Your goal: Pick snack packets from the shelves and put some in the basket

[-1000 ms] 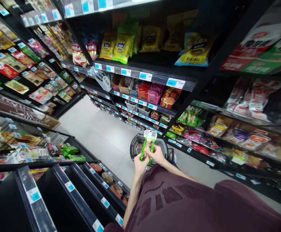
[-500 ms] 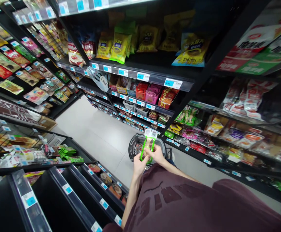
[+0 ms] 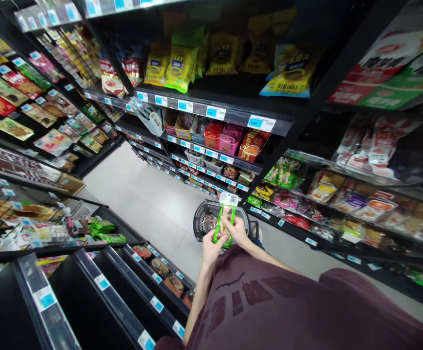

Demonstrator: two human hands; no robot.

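Observation:
Between my two hands is a green-edged snack packet (image 3: 228, 212) with a white top and a clear window showing pale brown food. My left hand (image 3: 211, 244) pinches its lower left edge. My right hand (image 3: 237, 232) grips its right side, with fingers lying over the front. Beneath the packet a dark grey shopping basket (image 3: 199, 221) stands on the floor, partly hidden by my hands. Some packaged items (image 3: 209, 222) lie inside it, too small to name.
Ahead, a black shelf holds yellow snack bags (image 3: 179, 65) and small boxes such as a pink one (image 3: 229, 140). Packaged food hangs and lies on the right-hand shelves (image 3: 371, 209). A slanted rack with price tags (image 3: 102, 282) flanks me on the left. Pale floor tiles (image 3: 142, 187) stretch between.
The packet has shifted slightly and stands a little more upright in my hands. My right fingers have moved over its front. The view has tilted very slightly.

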